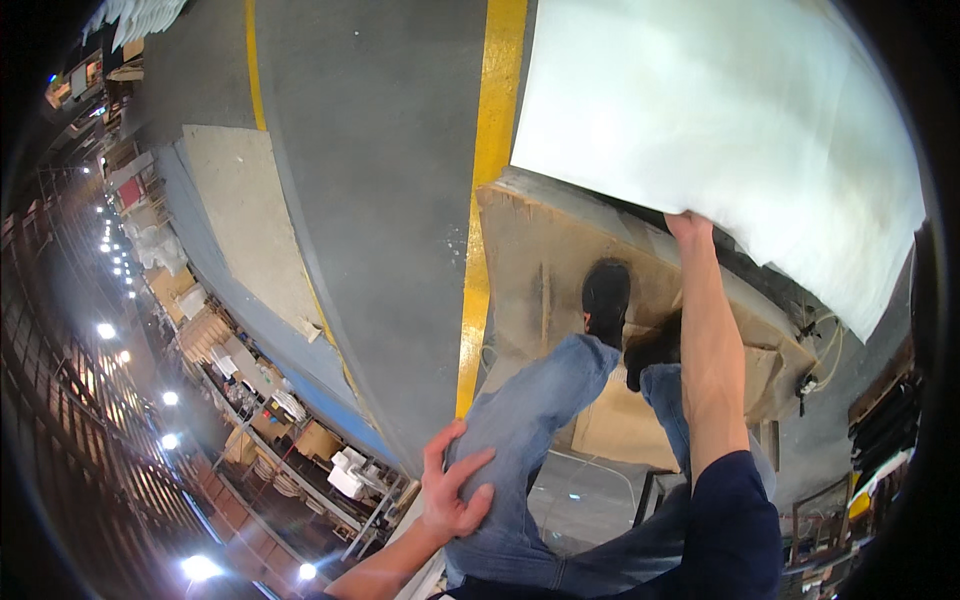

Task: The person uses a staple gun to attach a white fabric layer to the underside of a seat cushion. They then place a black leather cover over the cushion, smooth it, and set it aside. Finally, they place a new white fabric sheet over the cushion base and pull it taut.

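A large white sheet (700,110), whose material I cannot tell, spreads over the upper right. My right hand (690,226) is at its near edge, with the arm stretched forward. The fingers go in under the edge and are hidden, and the hand looks closed on it. My left hand (456,492) lies on my left thigh in blue jeans (520,430), fingers spread, holding nothing. Below the sheet's edge, brown cardboard (535,260) covers the floor, and my dark shoes (606,295) are on it.
Yellow lines (495,90) run along the grey floor (380,180). A flat beige board (240,200) lies to the left. Shelving with boxes (315,440) stands at the lower left. Thin cables (828,350) hang near the cardboard's right end. Dark frames (820,520) are at the lower right.
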A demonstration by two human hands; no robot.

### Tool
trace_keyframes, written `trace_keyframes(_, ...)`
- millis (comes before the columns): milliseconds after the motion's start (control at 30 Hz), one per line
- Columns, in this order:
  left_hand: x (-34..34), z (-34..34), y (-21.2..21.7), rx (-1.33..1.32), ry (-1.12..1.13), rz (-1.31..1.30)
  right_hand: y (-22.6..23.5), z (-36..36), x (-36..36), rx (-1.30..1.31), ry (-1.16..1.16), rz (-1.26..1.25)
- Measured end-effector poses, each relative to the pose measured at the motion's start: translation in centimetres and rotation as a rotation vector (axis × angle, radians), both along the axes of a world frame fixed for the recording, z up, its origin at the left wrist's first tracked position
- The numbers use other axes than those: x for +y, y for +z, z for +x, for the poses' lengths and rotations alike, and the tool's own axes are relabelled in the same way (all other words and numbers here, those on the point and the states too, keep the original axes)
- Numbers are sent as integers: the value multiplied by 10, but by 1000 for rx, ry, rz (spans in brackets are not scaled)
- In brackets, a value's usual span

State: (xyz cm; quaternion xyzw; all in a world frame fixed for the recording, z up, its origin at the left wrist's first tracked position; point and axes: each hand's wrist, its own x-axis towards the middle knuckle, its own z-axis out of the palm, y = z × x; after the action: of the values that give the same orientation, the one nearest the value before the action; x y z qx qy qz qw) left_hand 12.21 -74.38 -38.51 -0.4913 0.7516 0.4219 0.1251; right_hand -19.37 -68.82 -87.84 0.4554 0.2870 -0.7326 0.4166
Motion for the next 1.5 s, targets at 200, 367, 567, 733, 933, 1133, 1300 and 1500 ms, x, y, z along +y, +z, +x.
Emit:
trace_keyframes(200,14,-9,26,-83,-11,-3,154,-8,-37,-3,165,233)
trace_keyframes(367,26,-4,33,-33,48,14,226,-72,-58,343,383,365)
trace_keyframes(567,31,43,66,130,267,-119,452,-66,-40,337,251,488)
trace_keyframes(733,-65,107,180,206,698,-400,650,8,65,536,292,292)
trace_keyframes(933,-144,12,281,538,1078,160,802,5,121,1011,674,56)
trace_keyframes(1133,-57,-122,337,974,1110,1078,984,-25,151,2002,1174,149)
trace_keyframes(1300,20,-90,370,1060,1050,1105,979,-30,232,2471,1140,814)
trace_keyframes(1500,121,-6,382,1068,995,1048,925,18,352,1321,191,452)
